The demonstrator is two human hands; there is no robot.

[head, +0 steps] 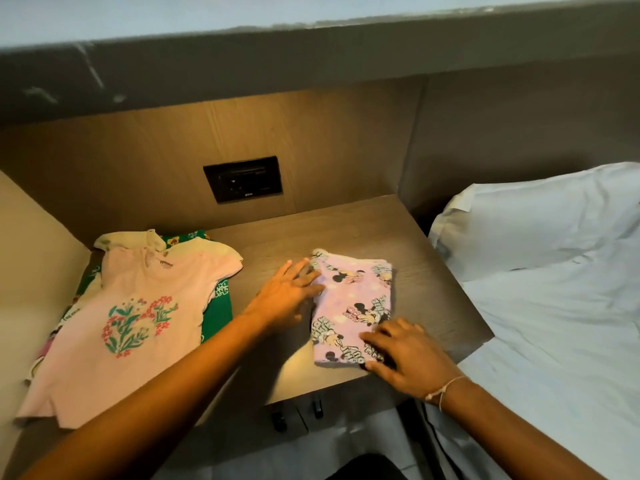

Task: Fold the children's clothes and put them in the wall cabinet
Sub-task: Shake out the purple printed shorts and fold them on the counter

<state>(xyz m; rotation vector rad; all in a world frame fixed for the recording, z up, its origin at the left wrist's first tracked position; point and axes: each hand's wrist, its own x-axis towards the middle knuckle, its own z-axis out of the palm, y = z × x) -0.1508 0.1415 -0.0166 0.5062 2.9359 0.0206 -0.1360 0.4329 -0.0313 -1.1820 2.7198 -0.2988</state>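
A small lilac garment (351, 306) printed with cartoon mice lay folded into a compact rectangle on the wooden tabletop (426, 271), near its front right edge and just beside the bed (554, 323). The left hand (285, 294) was laid flat with fingers spread against the garment's left edge, gripping nothing. The right hand (403, 355) was pressed open on the near corner, likewise holding nothing.

The fabric was judged to be thin, soft and very light, with no stiffness of its own; a fold would be expected to spring loose if lifted by one corner. A better hold was thought to be from beneath, both palms slid under the long sides so that the layers were carried together.

To the left, a pink T-shirt (114, 323) with a floral heart was spread unfolded over a green printed garment (216, 313). Both were judged equally limp. No wall cabinet was seen.
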